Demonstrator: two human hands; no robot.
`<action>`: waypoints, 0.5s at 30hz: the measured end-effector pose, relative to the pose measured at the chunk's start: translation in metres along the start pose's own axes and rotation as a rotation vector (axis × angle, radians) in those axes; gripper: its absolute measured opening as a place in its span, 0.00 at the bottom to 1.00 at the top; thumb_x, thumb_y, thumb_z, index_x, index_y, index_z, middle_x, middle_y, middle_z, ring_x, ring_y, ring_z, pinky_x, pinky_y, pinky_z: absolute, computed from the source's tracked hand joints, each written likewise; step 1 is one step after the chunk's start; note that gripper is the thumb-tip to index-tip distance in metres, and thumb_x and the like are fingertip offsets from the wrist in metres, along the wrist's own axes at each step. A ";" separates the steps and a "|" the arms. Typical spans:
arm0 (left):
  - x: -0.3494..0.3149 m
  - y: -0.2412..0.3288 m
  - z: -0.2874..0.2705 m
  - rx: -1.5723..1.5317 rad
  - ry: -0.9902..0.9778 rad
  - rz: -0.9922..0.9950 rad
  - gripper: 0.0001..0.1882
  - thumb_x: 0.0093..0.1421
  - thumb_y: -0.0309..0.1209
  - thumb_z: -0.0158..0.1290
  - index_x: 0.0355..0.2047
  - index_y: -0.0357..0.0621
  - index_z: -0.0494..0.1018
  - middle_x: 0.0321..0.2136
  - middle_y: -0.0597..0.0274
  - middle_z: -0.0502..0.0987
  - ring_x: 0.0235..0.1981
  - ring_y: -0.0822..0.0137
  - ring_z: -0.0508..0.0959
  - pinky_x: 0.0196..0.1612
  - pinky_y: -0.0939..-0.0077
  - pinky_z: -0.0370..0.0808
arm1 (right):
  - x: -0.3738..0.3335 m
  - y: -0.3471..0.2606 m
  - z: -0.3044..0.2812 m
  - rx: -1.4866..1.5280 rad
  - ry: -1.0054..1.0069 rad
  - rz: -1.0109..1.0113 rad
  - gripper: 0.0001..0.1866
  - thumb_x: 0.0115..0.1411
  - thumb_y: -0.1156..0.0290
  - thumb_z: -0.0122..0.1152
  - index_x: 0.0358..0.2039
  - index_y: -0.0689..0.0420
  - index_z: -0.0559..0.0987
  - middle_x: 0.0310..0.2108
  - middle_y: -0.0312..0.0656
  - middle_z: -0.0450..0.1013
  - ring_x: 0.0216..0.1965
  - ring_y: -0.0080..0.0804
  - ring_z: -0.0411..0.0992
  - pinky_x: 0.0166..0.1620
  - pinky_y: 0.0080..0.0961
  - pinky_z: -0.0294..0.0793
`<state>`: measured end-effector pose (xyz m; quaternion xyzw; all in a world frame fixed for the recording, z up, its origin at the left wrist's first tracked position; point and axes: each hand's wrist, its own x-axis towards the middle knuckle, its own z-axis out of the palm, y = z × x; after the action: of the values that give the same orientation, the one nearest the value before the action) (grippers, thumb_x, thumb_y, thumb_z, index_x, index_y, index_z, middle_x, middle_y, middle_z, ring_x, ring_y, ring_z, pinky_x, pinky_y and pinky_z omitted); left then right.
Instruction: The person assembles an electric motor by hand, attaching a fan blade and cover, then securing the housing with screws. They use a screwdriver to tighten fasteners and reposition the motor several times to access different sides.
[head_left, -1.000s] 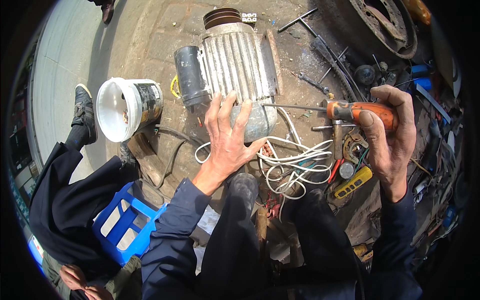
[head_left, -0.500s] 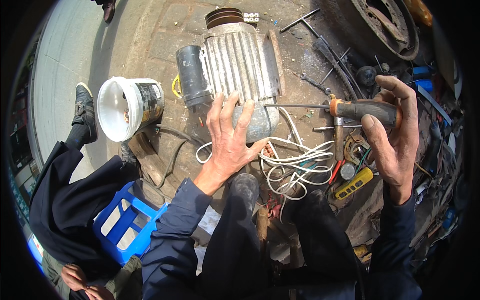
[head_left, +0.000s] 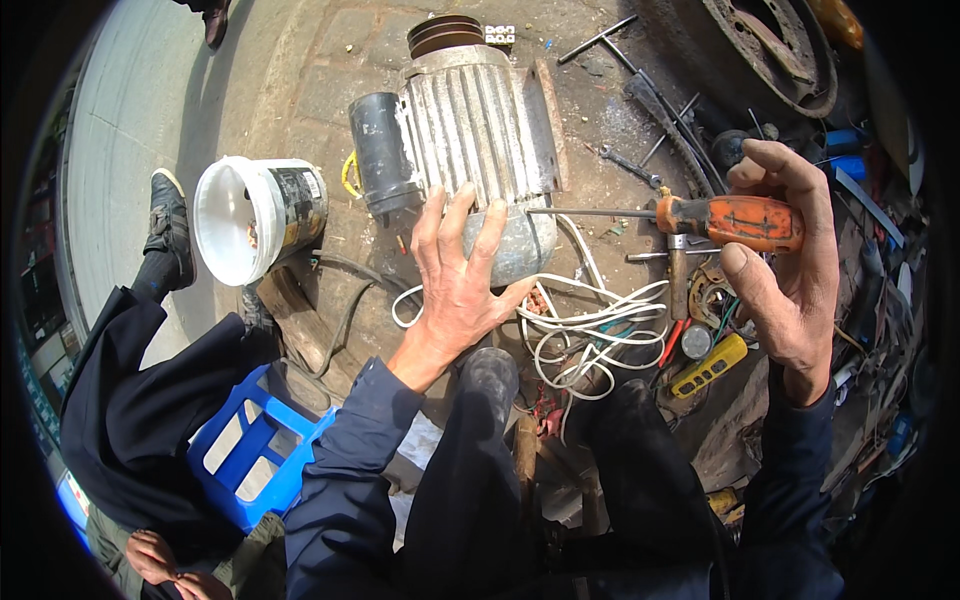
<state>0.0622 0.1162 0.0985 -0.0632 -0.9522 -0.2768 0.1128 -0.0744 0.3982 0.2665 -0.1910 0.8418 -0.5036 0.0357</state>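
An electric motor (head_left: 470, 130) with a ribbed grey housing lies on the ground ahead of me, its grooved pulley at the far end. My left hand (head_left: 455, 255) rests with spread fingers on its rounded near end cover (head_left: 515, 250). In my right hand (head_left: 795, 270) is a screwdriver (head_left: 750, 222) with a worn orange-and-black handle. Its long shaft points left, and the tip meets the edge of the end cover near my left fingertips. Some right fingers curl behind the handle, while the thumb stands off below it. A black cylinder (head_left: 382, 150) is fixed to the motor's left side.
Coiled white cable (head_left: 590, 320) lies between my feet and the motor. Left stand a white bucket (head_left: 240, 215) and a blue plastic stool (head_left: 250, 440), beside a seated person (head_left: 150, 400). A hammer (head_left: 678, 280), scattered tools and a rusty wheel rim (head_left: 770, 60) crowd the right.
The screwdriver's handle has rotated, so an orange side shows where a dark one did. My right fingers have shifted slightly around it. My left hand stays on the end cover.
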 end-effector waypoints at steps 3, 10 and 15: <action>0.000 0.000 0.001 0.000 0.004 -0.001 0.57 0.42 0.41 0.80 0.74 0.51 0.66 0.72 0.42 0.59 0.74 0.30 0.56 0.74 0.35 0.56 | 0.000 -0.005 0.000 -0.276 0.005 0.231 0.26 0.63 0.60 0.75 0.53 0.63 0.77 0.38 0.41 0.80 0.40 0.27 0.79 0.49 0.27 0.79; 0.000 0.000 0.002 -0.019 0.007 -0.002 0.58 0.42 0.41 0.80 0.74 0.52 0.65 0.74 0.44 0.58 0.75 0.33 0.53 0.72 0.34 0.56 | 0.003 -0.010 0.003 -0.095 0.037 0.037 0.18 0.68 0.69 0.71 0.52 0.64 0.77 0.39 0.40 0.78 0.39 0.21 0.76 0.44 0.19 0.75; 0.000 0.000 0.002 -0.014 0.010 0.000 0.58 0.42 0.41 0.80 0.74 0.52 0.65 0.74 0.44 0.59 0.75 0.33 0.53 0.72 0.34 0.56 | 0.001 -0.010 -0.010 -0.199 -0.183 0.218 0.20 0.68 0.66 0.72 0.53 0.64 0.76 0.43 0.40 0.76 0.40 0.22 0.75 0.44 0.20 0.75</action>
<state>0.0618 0.1169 0.0969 -0.0627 -0.9497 -0.2836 0.1170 -0.0746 0.4020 0.2801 -0.1465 0.8965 -0.3912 0.1476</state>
